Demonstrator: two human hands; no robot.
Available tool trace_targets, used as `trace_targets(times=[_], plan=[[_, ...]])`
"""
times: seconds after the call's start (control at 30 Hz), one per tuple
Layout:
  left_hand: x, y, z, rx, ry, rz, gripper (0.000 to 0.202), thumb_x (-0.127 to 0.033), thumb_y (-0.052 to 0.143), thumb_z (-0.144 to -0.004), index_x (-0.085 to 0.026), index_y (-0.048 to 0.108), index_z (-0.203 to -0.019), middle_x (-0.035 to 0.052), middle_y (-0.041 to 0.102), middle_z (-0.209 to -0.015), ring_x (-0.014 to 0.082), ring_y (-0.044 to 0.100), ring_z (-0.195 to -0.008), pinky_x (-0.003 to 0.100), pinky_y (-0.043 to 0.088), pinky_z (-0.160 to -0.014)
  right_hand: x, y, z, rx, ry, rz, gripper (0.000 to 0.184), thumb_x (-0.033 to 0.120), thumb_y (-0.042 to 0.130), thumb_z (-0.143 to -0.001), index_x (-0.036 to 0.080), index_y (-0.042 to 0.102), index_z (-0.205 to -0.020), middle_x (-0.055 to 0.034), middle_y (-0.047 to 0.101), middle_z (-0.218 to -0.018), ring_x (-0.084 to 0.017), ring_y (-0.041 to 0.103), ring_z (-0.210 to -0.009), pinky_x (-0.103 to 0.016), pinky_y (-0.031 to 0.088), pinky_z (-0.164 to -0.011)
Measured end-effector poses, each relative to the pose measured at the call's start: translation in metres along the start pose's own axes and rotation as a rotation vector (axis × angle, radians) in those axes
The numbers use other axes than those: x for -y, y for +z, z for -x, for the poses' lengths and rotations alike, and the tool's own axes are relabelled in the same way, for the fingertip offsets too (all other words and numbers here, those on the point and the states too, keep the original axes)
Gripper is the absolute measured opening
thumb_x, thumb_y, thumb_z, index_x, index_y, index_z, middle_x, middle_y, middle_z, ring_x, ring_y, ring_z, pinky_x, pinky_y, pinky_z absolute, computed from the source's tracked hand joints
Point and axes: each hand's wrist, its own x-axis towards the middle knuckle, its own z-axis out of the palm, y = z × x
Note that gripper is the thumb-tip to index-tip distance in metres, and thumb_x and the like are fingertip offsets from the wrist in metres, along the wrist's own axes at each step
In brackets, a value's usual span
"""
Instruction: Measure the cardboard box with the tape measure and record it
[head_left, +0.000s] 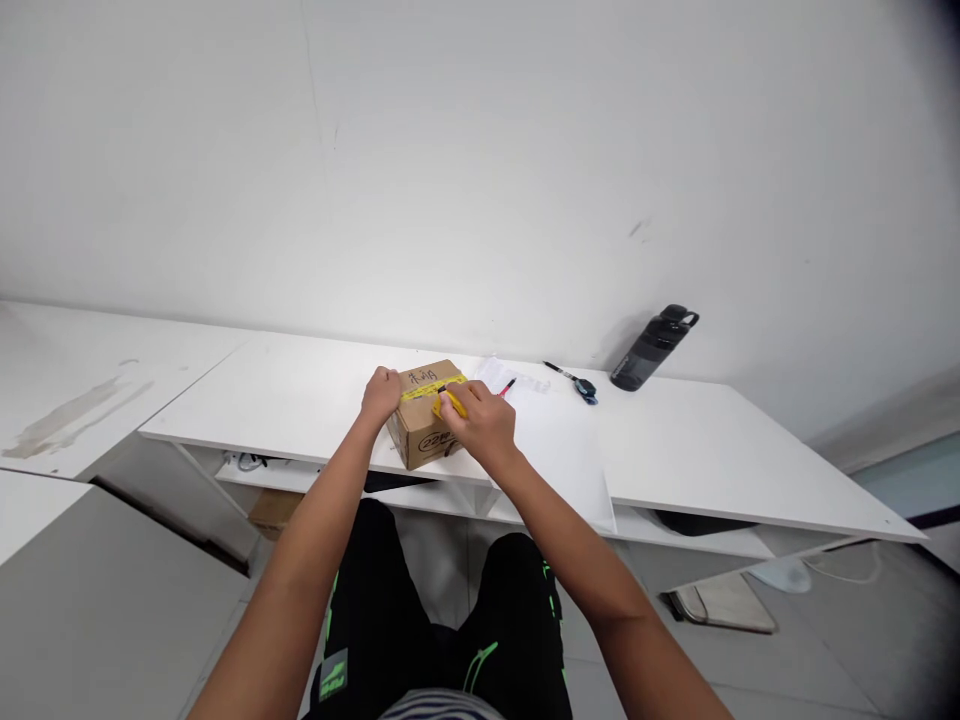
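Note:
A small brown cardboard box [426,422] sits at the front part of the white desk, with black handwriting on its top and front and a strip of yellow tape [430,390] across the top. My left hand [381,396] grips the box at its left side. In my right hand [484,425] is a yellow utility knife [448,404], held over the right part of the box top by the tape. The hand hides much of the tool, and I cannot see whether its blade touches the tape.
White paper sheets [562,450] lie right of the box, with a red-and-black pen [508,387] near my right hand. Farther back are a dark badge reel with a strap [585,388] and a dark water bottle [646,352] standing by the wall. Under the desk [697,440] runs a shelf.

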Motion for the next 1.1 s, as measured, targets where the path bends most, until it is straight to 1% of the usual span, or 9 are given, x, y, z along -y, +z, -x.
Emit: trace_targets(times=[0.27,0.47,0.63,0.73,0.8,0.87,0.93,1.03,1.1], plan=[[0.007,-0.022,0.007,0.033,0.029,0.08,0.018,-0.033,0.043,-0.088,-0.021,0.049,-0.075,0.0034,0.06,-0.082,0.019,0.057,-0.08,0.029,0.042,-0.068,0.019,0.022,-0.049,0.236,-0.375,-0.026,0.036,0.052,0.045,-0.095,0.03,0.068,-0.112,-0.0051,0.069,-0.104,-0.018,0.062,-0.082,-0.027,0.038,-0.063],[0.008,-0.022,0.007,0.052,0.019,0.129,0.025,-0.041,0.051,-0.086,-0.021,0.05,-0.071,0.0007,0.059,-0.072,0.0183,0.055,-0.071,0.028,0.042,-0.062,-0.044,-0.013,-0.068,0.163,-0.33,0.183,0.04,0.057,0.045,-0.093,0.029,0.073,-0.1,-0.0063,0.068,-0.09,-0.014,0.055,-0.065,-0.027,0.032,-0.058],[0.017,-0.034,0.014,0.06,0.033,0.174,0.042,-0.061,0.051,-0.083,-0.019,0.055,-0.076,0.0045,0.066,-0.08,0.0214,0.061,-0.079,0.03,0.047,-0.069,-0.077,-0.034,-0.068,0.143,-0.253,0.096,0.044,0.059,0.043,-0.092,0.028,0.073,-0.099,-0.0067,0.069,-0.092,-0.017,0.06,-0.07,-0.028,0.038,-0.061],[0.04,-0.046,0.027,-0.056,0.01,0.159,0.042,-0.06,0.051,-0.083,-0.019,0.058,-0.093,0.011,0.068,-0.104,0.0278,0.059,-0.107,0.036,0.046,-0.086,-0.063,-0.028,-0.063,0.155,-0.209,-0.115,0.045,0.056,0.036,-0.096,0.029,0.07,-0.105,-0.0055,0.07,-0.1,-0.02,0.064,-0.087,-0.029,0.044,-0.071],[0.058,-0.053,0.036,-0.211,-0.062,0.126,0.041,-0.053,0.054,-0.084,-0.019,0.055,-0.109,0.0151,0.06,-0.127,0.0316,0.045,-0.129,0.041,0.04,-0.099,-0.046,-0.017,-0.064,0.162,-0.175,-0.225,0.049,0.054,0.027,-0.099,0.028,0.068,-0.108,-0.0046,0.07,-0.104,-0.02,0.064,-0.093,-0.03,0.047,-0.075],[0.068,-0.06,0.044,-0.35,-0.15,0.117,0.046,-0.049,0.046,-0.089,-0.018,0.049,-0.122,0.0183,0.049,-0.141,0.0319,0.034,-0.139,0.045,0.033,-0.107,-0.025,-0.002,-0.069,0.186,-0.171,-0.278,0.052,0.054,0.022,-0.1,0.028,0.066,-0.111,-0.0043,0.069,-0.106,-0.02,0.064,-0.094,-0.031,0.048,-0.076],[0.067,-0.064,0.05,-0.414,-0.192,0.147,0.05,-0.05,0.028,-0.096,-0.017,0.042,-0.131,0.0185,0.045,-0.144,0.0281,0.037,-0.138,0.043,0.032,-0.109,-0.003,0.015,-0.08,0.222,-0.224,-0.295,0.053,0.054,0.02,-0.1,0.028,0.065,-0.112,-0.0046,0.069,-0.106,-0.02,0.063,-0.094,-0.031,0.047,-0.076],[0.05,-0.061,0.061,-0.301,-0.106,0.264,0.053,-0.054,0.019,-0.097,-0.025,0.039,-0.136,0.0107,0.048,-0.144,0.0218,0.047,-0.132,0.034,0.043,-0.101,0.027,0.042,-0.099,0.267,-0.355,-0.277,0.053,0.053,0.019,-0.1,0.027,0.065,-0.111,-0.0063,0.068,-0.102,-0.02,0.063,-0.091,-0.03,0.046,-0.074],[0.035,-0.052,0.071,-0.115,-0.018,0.406,0.057,-0.058,0.041,-0.092,-0.027,0.038,-0.139,0.0104,0.045,-0.147,0.024,0.049,-0.13,0.033,0.047,-0.097,0.042,0.058,-0.108,0.287,-0.439,-0.238,0.053,0.052,0.02,-0.1,0.025,0.065,-0.11,-0.0076,0.068,-0.099,-0.02,0.063,-0.087,-0.029,0.044,-0.07]])
